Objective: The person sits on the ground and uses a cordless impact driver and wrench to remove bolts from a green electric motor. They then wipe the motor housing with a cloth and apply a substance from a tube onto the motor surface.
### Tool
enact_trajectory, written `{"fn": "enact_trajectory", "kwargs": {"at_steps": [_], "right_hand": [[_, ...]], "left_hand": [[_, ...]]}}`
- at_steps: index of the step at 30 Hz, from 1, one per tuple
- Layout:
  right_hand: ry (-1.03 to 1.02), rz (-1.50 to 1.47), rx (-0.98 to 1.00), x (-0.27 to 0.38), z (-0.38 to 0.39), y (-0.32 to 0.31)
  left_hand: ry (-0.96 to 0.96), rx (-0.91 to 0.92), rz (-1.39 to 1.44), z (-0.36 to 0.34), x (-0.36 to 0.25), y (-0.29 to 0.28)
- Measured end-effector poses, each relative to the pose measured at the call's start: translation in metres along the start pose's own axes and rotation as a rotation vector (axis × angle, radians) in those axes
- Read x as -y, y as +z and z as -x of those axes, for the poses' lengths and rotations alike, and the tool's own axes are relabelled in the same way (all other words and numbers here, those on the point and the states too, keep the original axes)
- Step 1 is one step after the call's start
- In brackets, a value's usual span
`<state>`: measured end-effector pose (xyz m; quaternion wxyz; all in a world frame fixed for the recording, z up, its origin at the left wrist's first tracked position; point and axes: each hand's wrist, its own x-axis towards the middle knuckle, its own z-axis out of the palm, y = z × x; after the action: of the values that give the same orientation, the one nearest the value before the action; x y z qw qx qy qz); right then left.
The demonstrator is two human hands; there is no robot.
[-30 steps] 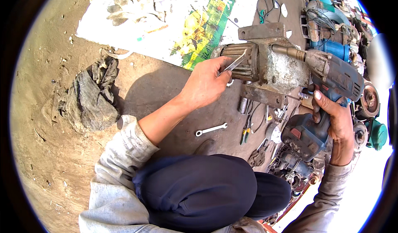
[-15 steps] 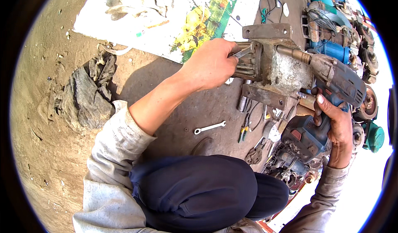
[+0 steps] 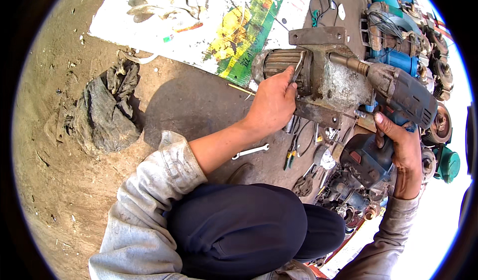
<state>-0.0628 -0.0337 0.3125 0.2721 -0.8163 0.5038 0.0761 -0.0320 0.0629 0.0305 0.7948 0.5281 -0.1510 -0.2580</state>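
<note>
A worn electric motor with a ribbed grey body and a scuffed, pale end housing lies in front of me, between rusty mounting plates. My left hand is closed on a metal wrench, whose upper end lies against the ribbed body near its joint with the housing. My right hand wraps the handle of a cordless impact wrench. From its nose a long socket reaches left to the housing; the socket's tip is at the plate side, and any bolt there is hidden.
A combination wrench and yellow-handled pliers lie on the ground near my knees. Left is a crumpled dark rag. Beyond, dirty gloves lie on a paint-stained white sheet. Blue motors and parts crowd the right.
My left hand has moved nearer me and slightly right, uncovering the motor's ribbed body, and its wrench now stands steeper. The impact wrench has shifted slightly left.
</note>
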Motion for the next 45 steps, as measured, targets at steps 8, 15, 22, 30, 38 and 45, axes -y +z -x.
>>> {"fn": "enact_trajectory", "kwargs": {"at_steps": [8, 15, 22, 30, 38, 45], "right_hand": [[-0.043, 0.053, -0.028, -0.015, 0.006, 0.001], [-0.029, 0.065, -0.076, -0.016, 0.007, -0.003], [-0.105, 0.181, -0.011, 0.004, 0.003, -0.007], [0.010, 0.153, -0.047, -0.006, 0.034, -0.029], [0.150, 0.042, 0.024, -0.015, 0.020, -0.038], [0.134, 0.115, 0.055, -0.005, 0.020, -0.040]], "left_hand": [[-0.107, 0.056, -0.046, 0.005, -0.003, -0.011], [0.370, -0.005, -0.067, -0.003, -0.030, -0.014], [0.148, 0.322, -0.073, -0.068, -0.074, -0.007], [-0.028, 0.523, 0.074, -0.039, -0.087, -0.004], [-0.224, 0.327, 0.066, -0.012, -0.050, -0.048], [-0.360, 0.426, 0.008, 0.020, -0.020, -0.068]]}}
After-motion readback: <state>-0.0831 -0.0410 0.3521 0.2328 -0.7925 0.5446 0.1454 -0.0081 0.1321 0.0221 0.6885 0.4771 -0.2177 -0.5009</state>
